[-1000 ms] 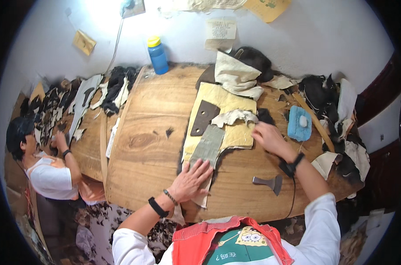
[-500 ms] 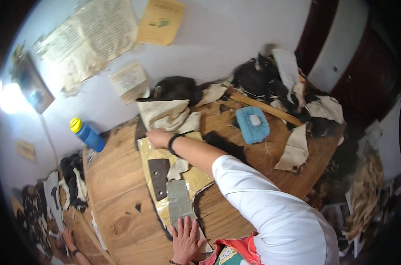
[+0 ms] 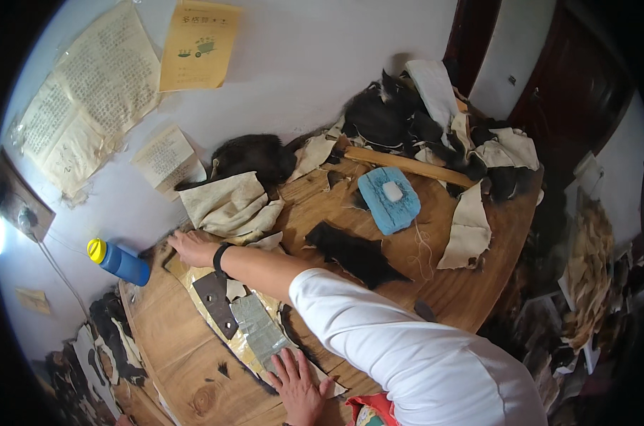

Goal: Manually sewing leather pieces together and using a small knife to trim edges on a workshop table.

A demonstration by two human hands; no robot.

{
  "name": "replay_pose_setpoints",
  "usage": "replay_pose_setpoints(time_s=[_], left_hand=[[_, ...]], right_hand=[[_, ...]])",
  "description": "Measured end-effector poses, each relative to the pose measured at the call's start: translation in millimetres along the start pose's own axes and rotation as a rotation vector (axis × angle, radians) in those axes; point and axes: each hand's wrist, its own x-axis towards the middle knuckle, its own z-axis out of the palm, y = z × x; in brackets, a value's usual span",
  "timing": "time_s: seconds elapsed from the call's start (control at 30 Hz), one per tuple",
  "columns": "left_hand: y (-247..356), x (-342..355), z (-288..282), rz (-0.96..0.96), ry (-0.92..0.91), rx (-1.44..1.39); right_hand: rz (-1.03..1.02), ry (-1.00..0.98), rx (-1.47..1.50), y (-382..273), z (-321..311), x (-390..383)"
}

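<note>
A tan hide sheet [image 3: 186,275] lies on the round wooden table [image 3: 450,291]. On it rest a dark grey cut piece [image 3: 215,302] and a grey-green piece [image 3: 262,330]. My left hand [image 3: 298,387] lies flat, fingers spread, on the sheet's near end. My right hand [image 3: 189,247], a black band on its wrist, reaches across to the sheet's far end. It rests there beside a cream cloth pile [image 3: 226,204]; the fingers look flat and hold nothing that I can see.
A blue bottle with a yellow cap [image 3: 119,261] lies by the wall left of my right hand. A black fur piece [image 3: 354,254], a blue block [image 3: 388,200], a wooden stick [image 3: 407,163] and cloth scraps [image 3: 467,227] crowd the table's right half. Papers [image 3: 194,46] hang on the wall.
My view has swung right and upward. My right hand went from the sheet's right side to its far end and has slid a little further left. The left hand stays pressed down.
</note>
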Motion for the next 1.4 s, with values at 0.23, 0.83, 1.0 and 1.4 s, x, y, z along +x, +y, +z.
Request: replay_pose_setpoints(time_s=[0.23, 0.83, 1.0, 1.4], left_hand=[[-2.4, -1.2, 7.8, -0.03, -0.003, -0.003], [2.0, 0.8, 7.3, -0.054, -0.047, 0.046], [-1.6, -3.7, 4.8, -0.041, 0.008, -0.029], [62.4, -75.3, -60.8, 0.344, 0.43, -0.309]], right_hand=[[0.47, 0.752, 0.213, 150.3, -134.8, -26.5], [0.538, -0.509, -0.549, 114.7, -232.7, -206.7], [0.517, -0.347, -0.093, 79.5, -271.9, -229.0], [-0.106, -0.698, 0.906, -176.0, -340.0, -320.8]])
